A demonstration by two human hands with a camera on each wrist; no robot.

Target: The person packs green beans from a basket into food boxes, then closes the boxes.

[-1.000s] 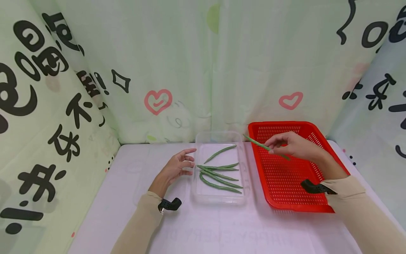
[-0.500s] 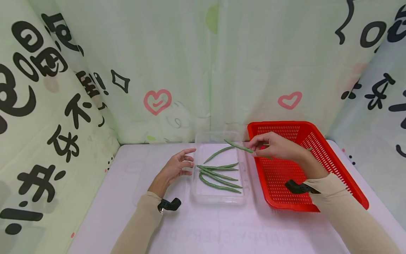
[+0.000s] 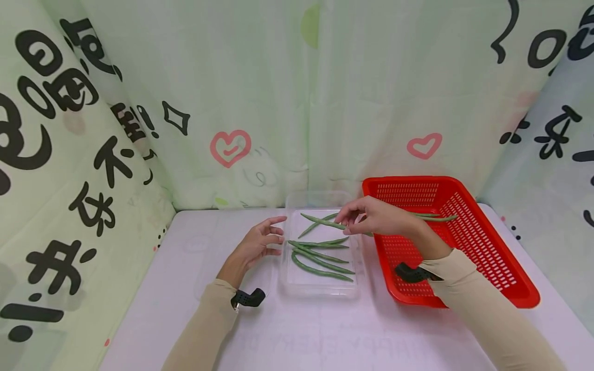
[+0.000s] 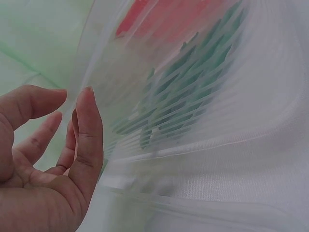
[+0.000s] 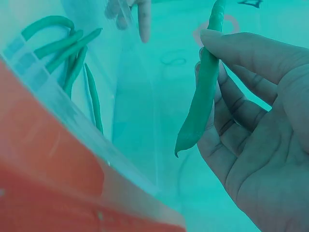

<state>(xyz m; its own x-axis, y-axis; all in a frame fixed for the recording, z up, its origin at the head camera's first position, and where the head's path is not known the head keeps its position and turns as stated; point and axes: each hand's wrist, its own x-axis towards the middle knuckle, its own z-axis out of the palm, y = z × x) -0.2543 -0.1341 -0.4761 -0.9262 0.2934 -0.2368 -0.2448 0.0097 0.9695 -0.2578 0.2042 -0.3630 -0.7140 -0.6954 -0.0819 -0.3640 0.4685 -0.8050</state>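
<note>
Currently I have the right hand [image 3: 371, 215] up over the far right part of the clear box [image 3: 320, 292], its fingers pinching one bean [image 3: 320, 220] against the thumb. From the head view, that bean slants across another lying in the box; I cannot tell from here whether the two touch. My right wrist feed confirms the pinch, the bean's pointed tip sticking out below the fingers. The left hand [image 3: 255, 242] is at the box's left side, its fingers loosely bent and grasping nothing; I can't make out whether a fingertip meets the box wall. More beans [image 3: 322, 277] lie in the box, most bunched toward its middle and near part, their left ends close together. Just right of the box I see the red basket [image 3: 478, 257], with the right forearm reaching across it and a couple of basket beans [image 3: 438, 218] visible beyond the wrist. Box and basket both stand on the pale surface [image 3: 371, 345]. Both arms wear beige sleeves [image 3: 492, 309], with a black strap [image 3: 249, 298] at each wrist. Behind everything, I get a pale green curtain [image 3: 278, 77] printed with two red hearts [image 3: 230, 164].
</note>
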